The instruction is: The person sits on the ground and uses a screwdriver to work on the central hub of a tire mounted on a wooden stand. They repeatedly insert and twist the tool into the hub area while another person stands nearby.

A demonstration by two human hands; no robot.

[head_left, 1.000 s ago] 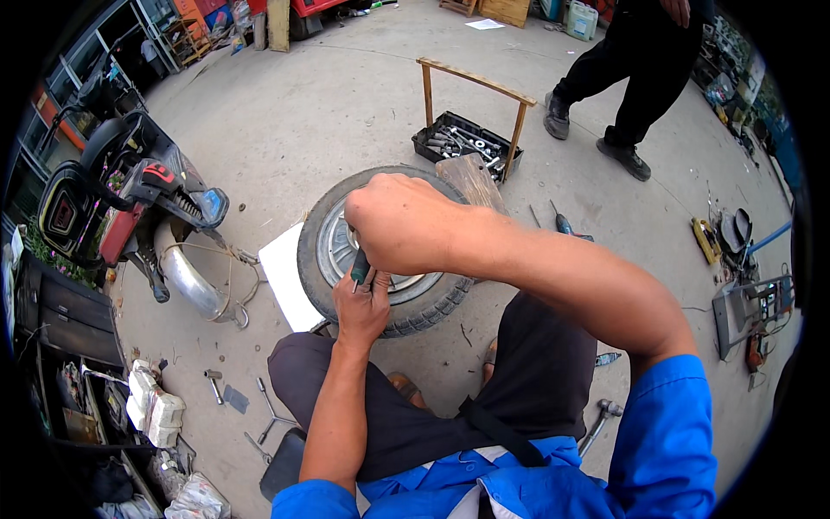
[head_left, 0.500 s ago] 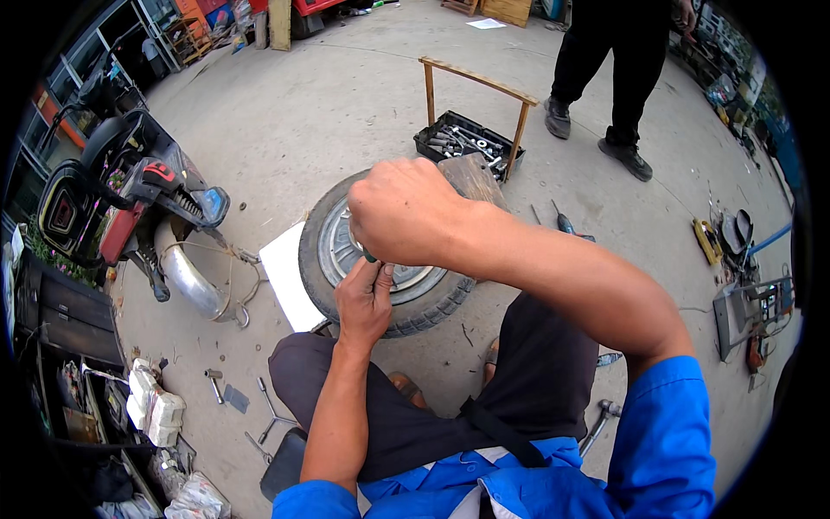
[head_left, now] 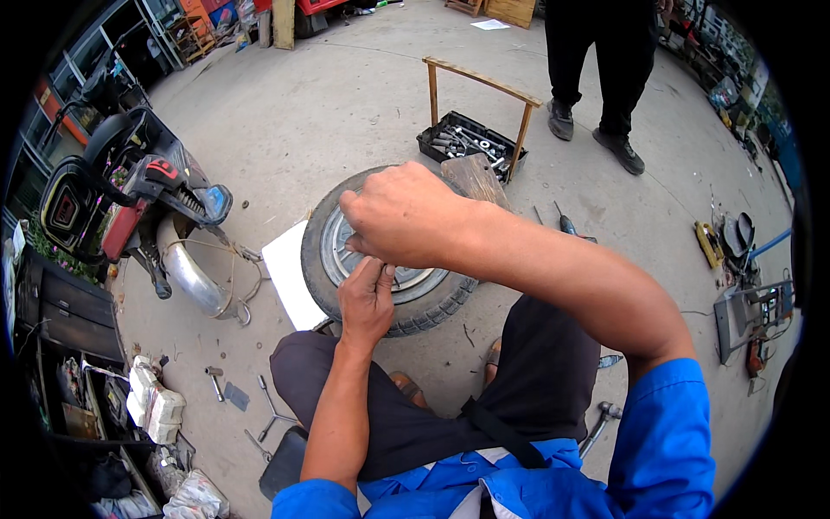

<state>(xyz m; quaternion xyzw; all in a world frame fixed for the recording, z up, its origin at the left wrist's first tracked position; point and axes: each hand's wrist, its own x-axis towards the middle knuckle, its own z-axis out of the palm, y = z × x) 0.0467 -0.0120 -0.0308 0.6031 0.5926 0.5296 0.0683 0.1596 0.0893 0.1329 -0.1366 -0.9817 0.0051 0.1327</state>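
A wheel with a black tyre (head_left: 424,311) and silver rim (head_left: 415,285) lies in front of my knees, over a white board (head_left: 285,277) and next to a weathered wooden plank (head_left: 475,177). My right hand (head_left: 389,216) is curled into a closed grip above the rim's middle; what it grips is hidden. Just below it, my left hand (head_left: 367,303) has its fingers pressed together at the hub, on something too hidden to name. The two hands almost touch and cover the centre of the wheel.
A black toolbox (head_left: 462,147) stands beyond, beside a wooden frame (head_left: 480,78). Another person (head_left: 596,78) stands at upper right. A scooter part with silver pipe (head_left: 194,277) is left. A screwdriver (head_left: 566,223), hammer (head_left: 605,415) and wrench (head_left: 268,411) lie around me.
The other person's legs have shifted leftward and now stand closer together. My right hand has moved slightly up-left, and the green handle that showed beneath it is now hidden.
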